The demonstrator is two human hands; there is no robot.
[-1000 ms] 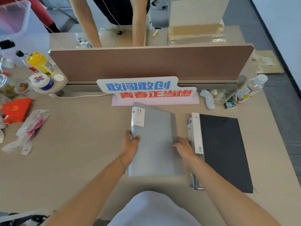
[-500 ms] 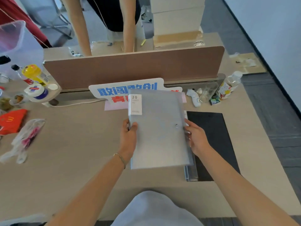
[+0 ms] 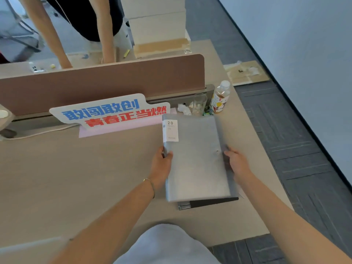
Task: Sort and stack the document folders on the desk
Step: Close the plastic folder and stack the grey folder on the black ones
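A translucent grey folder (image 3: pixel 196 159) with a white "20" label at its top left is held flat over the black folder (image 3: pixel 209 203). Only the black folder's near edge shows beneath it. My left hand (image 3: pixel 161 166) grips the grey folder's left spine edge. Its right edge, near the snap button, is gripped by my right hand (image 3: pixel 238 164). Whether the grey folder rests on the black one or hovers just above it is unclear.
A white sign (image 3: pixel 108 111) with blue and red characters leans on the brown divider (image 3: pixel 106 80). Behind the folders stand a clear glass (image 3: pixel 199 104) and a drink bottle (image 3: pixel 221 97). The desk's right edge (image 3: pixel 266 168) is close. Another person stands beyond the divider.
Both hands lifted the grey folder from the desk and carried it right, over the black folder. The camera view swung right too.
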